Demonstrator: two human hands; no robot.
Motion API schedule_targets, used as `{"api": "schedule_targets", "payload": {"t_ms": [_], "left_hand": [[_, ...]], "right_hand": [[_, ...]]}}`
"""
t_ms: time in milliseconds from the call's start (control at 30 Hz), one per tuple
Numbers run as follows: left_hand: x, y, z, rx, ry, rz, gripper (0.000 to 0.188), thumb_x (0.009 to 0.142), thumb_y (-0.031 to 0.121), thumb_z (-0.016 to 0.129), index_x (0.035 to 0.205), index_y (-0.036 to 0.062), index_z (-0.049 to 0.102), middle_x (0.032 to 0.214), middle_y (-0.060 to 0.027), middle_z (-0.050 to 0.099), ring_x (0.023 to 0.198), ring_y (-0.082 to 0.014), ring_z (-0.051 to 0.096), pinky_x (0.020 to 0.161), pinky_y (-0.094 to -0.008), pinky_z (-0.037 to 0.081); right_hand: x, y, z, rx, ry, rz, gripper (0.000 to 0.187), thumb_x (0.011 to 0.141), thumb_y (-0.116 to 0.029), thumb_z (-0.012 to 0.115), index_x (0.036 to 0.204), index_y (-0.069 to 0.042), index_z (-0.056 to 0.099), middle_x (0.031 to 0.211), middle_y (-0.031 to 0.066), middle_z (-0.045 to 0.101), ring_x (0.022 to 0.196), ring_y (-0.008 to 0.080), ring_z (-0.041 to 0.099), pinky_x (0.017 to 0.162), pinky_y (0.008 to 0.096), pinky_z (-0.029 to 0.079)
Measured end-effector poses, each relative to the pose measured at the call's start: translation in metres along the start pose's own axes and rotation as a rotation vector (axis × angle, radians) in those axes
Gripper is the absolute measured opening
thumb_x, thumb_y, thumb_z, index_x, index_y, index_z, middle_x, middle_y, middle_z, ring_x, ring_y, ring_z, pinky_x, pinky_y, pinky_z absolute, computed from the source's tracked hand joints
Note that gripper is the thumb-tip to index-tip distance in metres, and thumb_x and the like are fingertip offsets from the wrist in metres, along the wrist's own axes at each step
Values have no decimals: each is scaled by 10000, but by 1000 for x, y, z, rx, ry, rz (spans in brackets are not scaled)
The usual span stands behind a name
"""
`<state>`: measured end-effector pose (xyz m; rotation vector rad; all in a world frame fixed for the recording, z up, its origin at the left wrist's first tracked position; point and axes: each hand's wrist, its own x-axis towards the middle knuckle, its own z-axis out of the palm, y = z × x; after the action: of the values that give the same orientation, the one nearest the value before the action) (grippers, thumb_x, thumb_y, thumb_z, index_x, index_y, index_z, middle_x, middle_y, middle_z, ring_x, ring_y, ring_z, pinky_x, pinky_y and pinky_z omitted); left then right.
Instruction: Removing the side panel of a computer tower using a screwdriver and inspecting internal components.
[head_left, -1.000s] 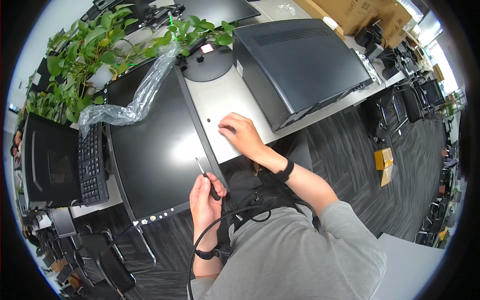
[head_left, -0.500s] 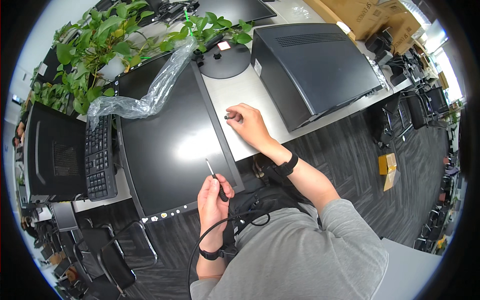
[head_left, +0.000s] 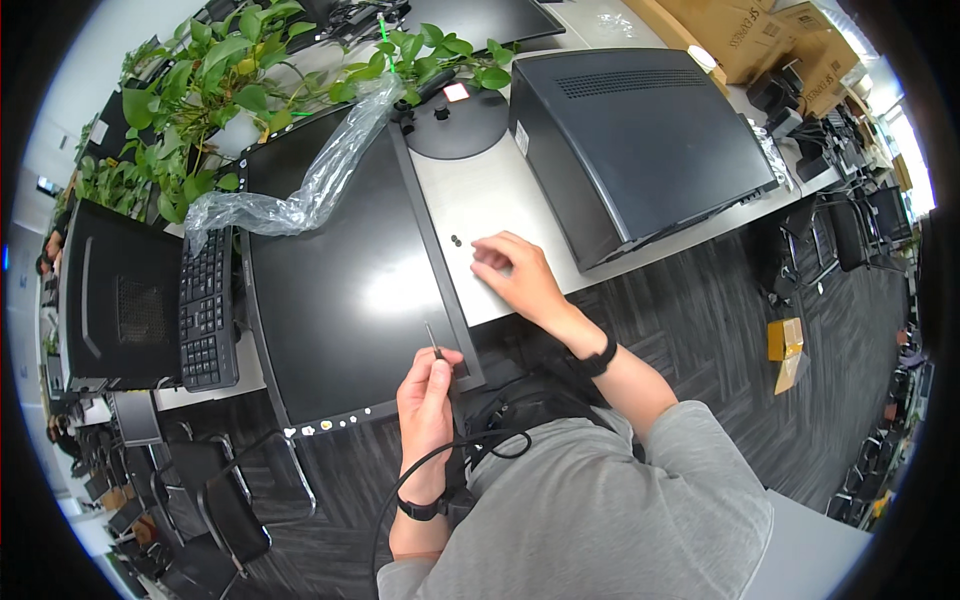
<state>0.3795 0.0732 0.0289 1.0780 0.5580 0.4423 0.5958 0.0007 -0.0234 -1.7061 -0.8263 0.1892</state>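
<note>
My left hand (head_left: 428, 405) is closed around a small screwdriver (head_left: 432, 338) with a dark handle, its metal shaft pointing up and away over the near right part of the black monitor (head_left: 340, 290). The monitor lies screen up on the pale table (head_left: 475, 195). To its right, two small dark pieces (head_left: 456, 240), perhaps screws, rest on the tabletop. Just right of them hovers my right hand (head_left: 520, 280), slightly blurred, its fingers loosely curved and apart with nothing seen between them.
A black computer case (head_left: 660, 140) stands to the right, and a round black stand base (head_left: 455, 125) lies behind. Crumpled clear plastic wrap (head_left: 310, 190) covers part of the monitor. At left are a keyboard (head_left: 205, 320), another black case (head_left: 120, 300) and a leafy plant (head_left: 225, 80).
My right hand has let go of a small dark piece and drawn back to the right. Two such pieces now show on the table. The screwdriver has tilted slightly in my left hand.
</note>
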Motion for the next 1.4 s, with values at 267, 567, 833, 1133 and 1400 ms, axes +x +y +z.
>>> {"api": "schedule_targets", "payload": {"t_ms": [267,567,833,1133,1400], "left_hand": [[18,-29,30,-9,-5,-26,252,1047,193,660,1149,-35,690,1110,-26,627,902,-70,518,774,-232,438],[32,-43,55,15,-66,-13,336,1041,144,660,1320,-43,644,1164,-41,619,1010,-121,568,932,-291,478],[26,-38,60,110,3,-21,486,1022,154,677,1456,-4,525,1235,-72,616,996,-104,584,883,-272,493],[14,-36,42,38,-58,-138,234,1033,109,632,1233,-13,637,1008,-35,657,879,-106,581,809,-255,459],[15,-24,35,-29,-94,-166,167,1035,102,631,1155,-12,649,939,-30,635,849,-112,571,783,-255,453]], "right_hand": [[-69,-44,-50,272,-396,143,204,862,-60,817,1034,26,749,887,60,724,734,114,662,622,249,529],[-78,-44,-62,278,-234,99,247,845,-42,822,1046,52,715,884,77,678,710,108,658,609,251,558],[-38,-25,-45,-81,58,-59,293,842,-20,780,1114,34,683,863,88,638,647,156,640,574,286,519],[-6,-4,-6,-393,2,-69,259,841,-114,736,1063,1,670,887,145,651,758,384,672,670,454,549],[-3,0,1,-446,-51,-25,295,842,-153,754,1084,-5,673,905,147,651,777,389,681,685,465,563]]}}
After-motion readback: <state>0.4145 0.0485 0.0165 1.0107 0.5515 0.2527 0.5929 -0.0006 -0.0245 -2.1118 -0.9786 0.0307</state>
